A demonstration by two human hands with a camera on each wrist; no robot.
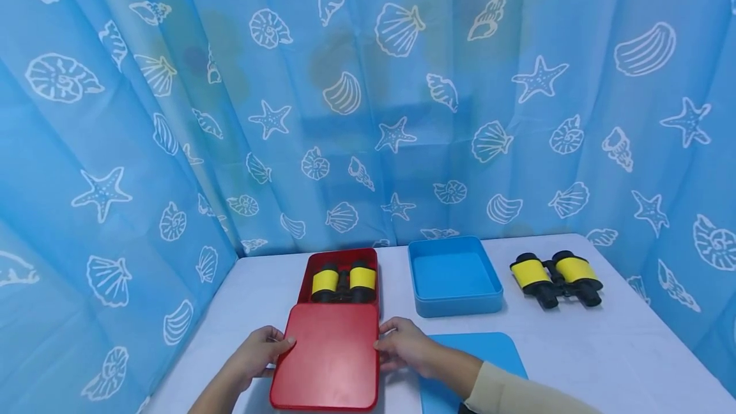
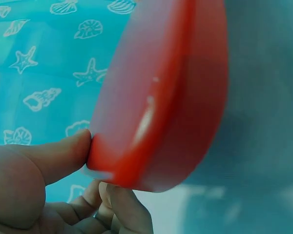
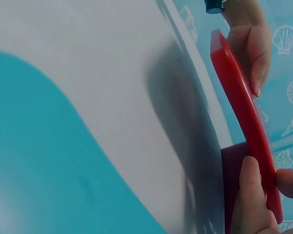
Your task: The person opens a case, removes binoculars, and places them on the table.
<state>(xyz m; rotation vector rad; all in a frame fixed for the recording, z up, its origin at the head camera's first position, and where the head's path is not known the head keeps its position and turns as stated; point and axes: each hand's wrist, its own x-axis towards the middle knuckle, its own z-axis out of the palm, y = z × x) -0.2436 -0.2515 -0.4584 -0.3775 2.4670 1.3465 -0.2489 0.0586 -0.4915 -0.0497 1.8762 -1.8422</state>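
Observation:
A red lid (image 1: 328,356) is held up in front of the red box (image 1: 307,276), its far edge overlapping the box's near side in the head view. Inside that box lie binoculars (image 1: 361,278) with yellow barrels and black ends. My left hand (image 1: 259,351) pinches the lid's left edge, thumb on top and fingers beneath, as the left wrist view shows. On the opposite edge my right hand (image 1: 405,347) pinches the lid (image 3: 249,112) between thumb and fingers. The lid's shadow falls on the white table.
To the right of the red box stands a blue box (image 1: 457,307) without its lid. A flat blue lid (image 1: 483,344) lies nearer, partly under the right forearm. More yellow-and-black binoculars (image 1: 554,276) rest at the table's right. Shell-patterned blue curtains (image 1: 368,94) surround the white table (image 1: 627,350).

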